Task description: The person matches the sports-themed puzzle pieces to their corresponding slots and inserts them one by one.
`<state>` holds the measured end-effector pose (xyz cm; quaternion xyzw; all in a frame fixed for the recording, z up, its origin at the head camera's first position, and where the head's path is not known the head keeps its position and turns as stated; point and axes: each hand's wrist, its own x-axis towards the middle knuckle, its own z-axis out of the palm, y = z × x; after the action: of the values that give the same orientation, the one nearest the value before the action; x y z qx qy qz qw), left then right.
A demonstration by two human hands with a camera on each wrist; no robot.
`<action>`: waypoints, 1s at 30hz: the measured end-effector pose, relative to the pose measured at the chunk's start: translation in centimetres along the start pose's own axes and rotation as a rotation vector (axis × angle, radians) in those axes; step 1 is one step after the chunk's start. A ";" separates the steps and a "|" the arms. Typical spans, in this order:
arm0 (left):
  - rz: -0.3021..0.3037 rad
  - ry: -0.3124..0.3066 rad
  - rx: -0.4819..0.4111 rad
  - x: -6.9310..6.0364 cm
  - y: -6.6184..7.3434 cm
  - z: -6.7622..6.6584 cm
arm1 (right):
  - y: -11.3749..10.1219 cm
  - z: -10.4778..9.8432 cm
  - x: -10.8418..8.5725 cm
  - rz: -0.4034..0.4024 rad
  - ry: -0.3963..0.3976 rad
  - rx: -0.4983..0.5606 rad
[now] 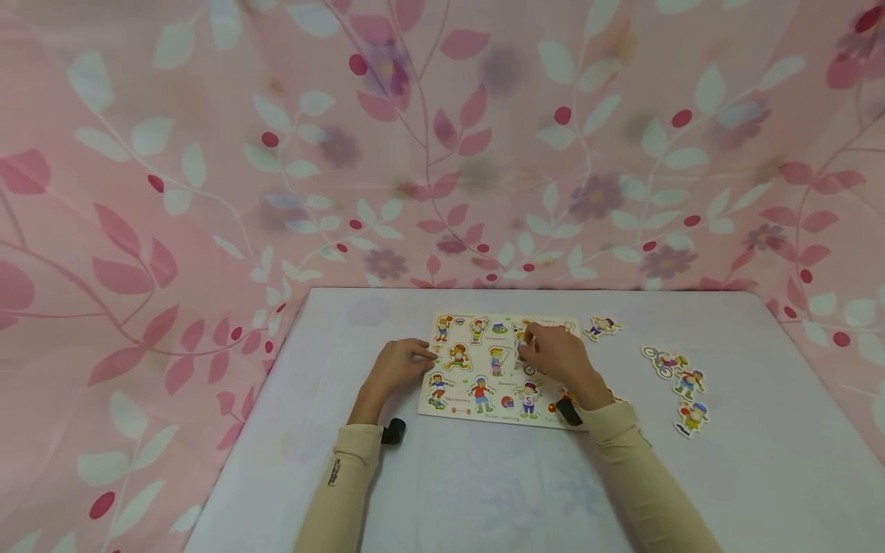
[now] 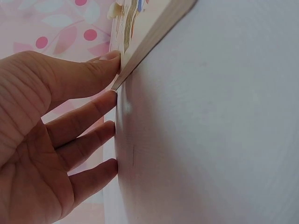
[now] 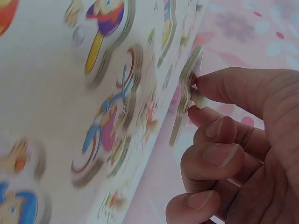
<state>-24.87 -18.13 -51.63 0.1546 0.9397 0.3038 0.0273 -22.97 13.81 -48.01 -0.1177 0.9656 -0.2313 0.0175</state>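
Observation:
A wooden puzzle board with colourful sports figures lies on the white-covered table. At its left edge is my left hand; in the left wrist view, the thumb of this hand touches the board's edge while the other fingers extend loosely against the tabletop. My right hand is over the board's upper right part. The right wrist view shows this hand pinching a thin puzzle piece by its small knob, the piece raised off the board. Its picture side cannot be made out.
Right of the board lie several loose pieces: one figure near the top corner, a cyclist, and two more figures close together. Pink floral fabric hangs behind the table. Both wrists wear small black devices.

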 end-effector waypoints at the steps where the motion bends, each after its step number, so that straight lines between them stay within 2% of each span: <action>1: -0.002 -0.001 0.001 0.0 0.0 0.0 | -0.2 0.1 0.1 -0.008 0.001 0.000; 5: -0.013 -0.005 0.003 0.0 0.2 -0.1 | -0.8 0.7 0.5 -0.038 -0.005 -0.008; 19: -0.008 -0.004 0.017 0.1 0.3 -0.1 | -2.5 3.0 1.6 -0.045 -0.063 -0.056; 30: 0.029 0.011 0.047 -0.1 0.4 -0.1 | -3.1 3.3 1.3 -0.073 -0.073 -0.051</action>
<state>-24.71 -17.94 -51.31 0.1670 0.9444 0.2829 0.0140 -23.27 9.37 -49.48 -0.1617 0.9649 -0.2028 0.0414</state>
